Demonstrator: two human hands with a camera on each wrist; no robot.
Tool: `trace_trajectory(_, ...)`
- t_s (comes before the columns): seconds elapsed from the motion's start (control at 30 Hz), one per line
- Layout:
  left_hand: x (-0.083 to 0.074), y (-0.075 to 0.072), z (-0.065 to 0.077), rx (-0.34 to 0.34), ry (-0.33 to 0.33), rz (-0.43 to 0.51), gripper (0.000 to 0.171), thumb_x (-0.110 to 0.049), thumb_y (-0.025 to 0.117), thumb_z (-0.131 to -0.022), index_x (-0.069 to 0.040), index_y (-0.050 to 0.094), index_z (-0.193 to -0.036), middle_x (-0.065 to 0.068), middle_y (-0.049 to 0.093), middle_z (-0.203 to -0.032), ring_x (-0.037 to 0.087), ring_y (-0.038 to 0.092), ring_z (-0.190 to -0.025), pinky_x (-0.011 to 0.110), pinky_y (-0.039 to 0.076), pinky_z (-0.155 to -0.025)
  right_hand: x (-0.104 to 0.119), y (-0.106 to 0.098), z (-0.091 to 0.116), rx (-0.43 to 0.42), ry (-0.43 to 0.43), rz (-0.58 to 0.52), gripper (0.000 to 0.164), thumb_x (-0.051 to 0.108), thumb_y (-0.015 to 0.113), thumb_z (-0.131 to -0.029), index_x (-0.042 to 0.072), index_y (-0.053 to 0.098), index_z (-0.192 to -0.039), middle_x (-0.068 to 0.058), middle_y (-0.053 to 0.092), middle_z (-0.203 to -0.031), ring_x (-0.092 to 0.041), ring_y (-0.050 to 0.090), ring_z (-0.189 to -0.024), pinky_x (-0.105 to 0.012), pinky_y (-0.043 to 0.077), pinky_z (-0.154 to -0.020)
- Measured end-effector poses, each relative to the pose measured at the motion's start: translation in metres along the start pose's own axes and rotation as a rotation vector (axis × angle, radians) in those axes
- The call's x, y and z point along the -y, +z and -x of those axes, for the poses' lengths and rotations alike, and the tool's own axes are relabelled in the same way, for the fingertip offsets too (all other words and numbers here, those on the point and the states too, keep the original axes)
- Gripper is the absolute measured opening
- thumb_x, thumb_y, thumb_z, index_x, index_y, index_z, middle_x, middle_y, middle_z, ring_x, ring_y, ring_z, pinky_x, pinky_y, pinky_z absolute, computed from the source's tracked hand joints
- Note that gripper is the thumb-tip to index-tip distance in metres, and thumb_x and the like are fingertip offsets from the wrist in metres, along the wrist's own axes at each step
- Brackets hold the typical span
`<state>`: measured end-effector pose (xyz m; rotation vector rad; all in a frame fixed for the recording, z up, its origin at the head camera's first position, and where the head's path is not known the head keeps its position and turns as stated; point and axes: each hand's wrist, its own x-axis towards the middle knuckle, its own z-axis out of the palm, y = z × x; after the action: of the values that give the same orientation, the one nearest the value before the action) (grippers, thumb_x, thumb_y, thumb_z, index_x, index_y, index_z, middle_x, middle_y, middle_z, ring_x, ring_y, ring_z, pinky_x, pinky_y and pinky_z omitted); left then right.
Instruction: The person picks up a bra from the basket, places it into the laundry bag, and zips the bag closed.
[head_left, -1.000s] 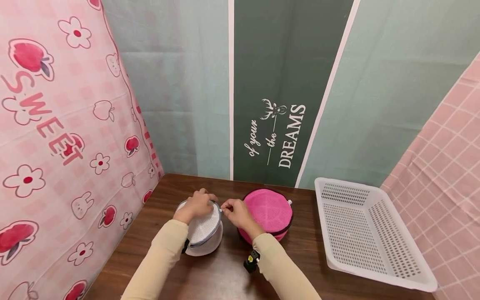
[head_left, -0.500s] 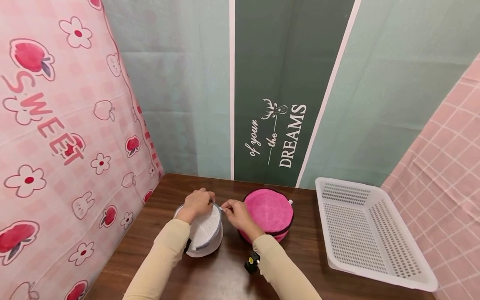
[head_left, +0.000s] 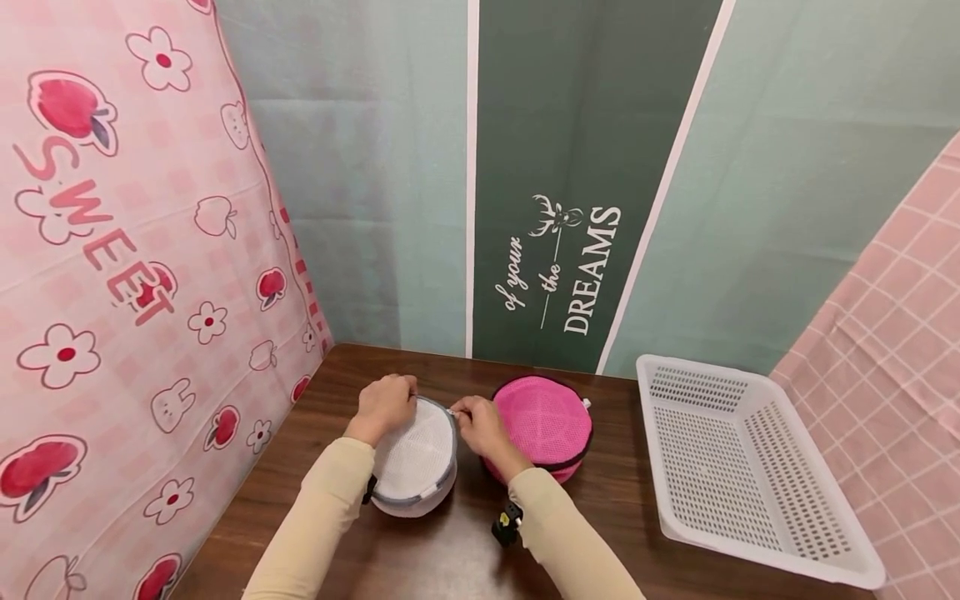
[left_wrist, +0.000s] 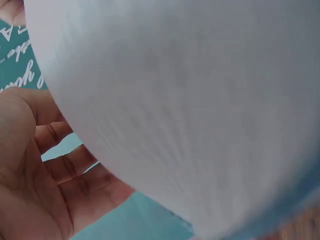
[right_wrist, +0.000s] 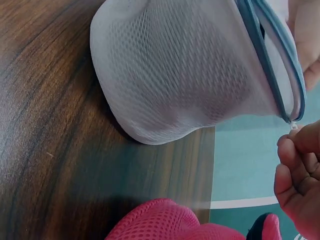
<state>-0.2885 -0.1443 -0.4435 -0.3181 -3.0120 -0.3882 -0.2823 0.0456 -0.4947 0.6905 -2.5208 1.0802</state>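
A round white mesh laundry bag [head_left: 415,460] with a blue-grey zipper rim stands on the table. My left hand [head_left: 385,408] holds it at the far left of the rim; the left wrist view shows its fingers [left_wrist: 75,167] partly hidden behind the white mesh. At the right side of the rim my right hand [head_left: 483,429] pinches the small zipper pull [right_wrist: 293,126] between thumb and forefinger. The right wrist view shows a gap between the two blue zipper bands [right_wrist: 270,60]. Just right of the right hand sits a pink mesh laundry bag [head_left: 546,421] with black trim.
A white perforated plastic basket [head_left: 720,467] stands on the right of the brown wooden table [head_left: 450,554]. Patterned cloths [head_left: 187,250] hang at both sides, and a green cloth [head_left: 555,125] hangs behind the table.
My left hand has drawn back from over the white bag's top to its far left edge, baring more mesh. A white tab on the front rim has shifted right. The right hand keeps its pinch.
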Motion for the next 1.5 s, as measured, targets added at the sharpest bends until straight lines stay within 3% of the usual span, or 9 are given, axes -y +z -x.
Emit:
trace_trajectory(0.27,0.010,-0.001,-0.001,0.011,-0.075,0.028,0.009,-0.018,0.057,-0.086,-0.017,0.066,-0.088,0.004,0.062,-0.083,0.021,0.054,-0.061,0.037,0.042,-0.048,-0.001,-0.004,-0.001,0.004,0.028,-0.002,0.008,0.001,0.065,-0.083,0.007,0.070,-0.082,-0.001,0.065,-0.079,-0.012,0.055,-0.068,-0.025,0.047,-0.062)
trace_trajectory(0.6,0.019,0.001,0.004,-0.047,-0.181,0.081,0.009,-0.015,0.054,-0.085,-0.015,0.061,-0.080,0.011,0.063,-0.081,0.026,0.054,-0.063,0.041,0.041,-0.048,-0.005,-0.005,0.001,-0.009,0.040,0.017,0.008,0.002,0.065,-0.082,0.009,0.070,-0.081,-0.001,0.065,-0.079,-0.014,0.057,-0.072,-0.027,0.047,-0.066)
trace_trajectory(0.77,0.023,0.003,0.004,-0.055,-0.210,0.114,0.010,-0.015,0.053,-0.086,-0.013,0.063,-0.085,0.014,0.064,-0.085,0.030,0.057,-0.067,0.044,0.043,-0.051,-0.006,-0.006,0.002,-0.019,0.031,0.017,0.008,0.003,0.065,-0.082,0.009,0.069,-0.081,0.000,0.064,-0.079,-0.013,0.057,-0.071,-0.027,0.047,-0.066)
trace_trajectory(1.13,0.037,0.002,0.005,-0.105,-0.365,0.152,0.015,-0.016,0.049,-0.085,-0.008,0.062,-0.084,0.021,0.063,-0.087,0.041,0.059,-0.075,0.051,0.045,-0.057,-0.007,-0.010,0.004,-0.020,0.042,0.004,0.008,0.000,0.065,-0.081,0.007,0.069,-0.079,0.001,0.063,-0.074,-0.011,0.052,-0.065,-0.024,0.044,-0.059)
trace_trajectory(1.5,0.040,0.003,0.005,-0.066,-0.367,0.151,0.017,-0.016,0.049,-0.085,-0.007,0.063,-0.089,0.020,0.063,-0.087,0.037,0.058,-0.072,0.049,0.045,-0.055,-0.005,-0.011,0.004,-0.006,0.064,0.011,0.008,0.002,0.065,-0.081,0.008,0.068,-0.080,0.001,0.062,-0.076,-0.011,0.052,-0.066,-0.024,0.044,-0.060)
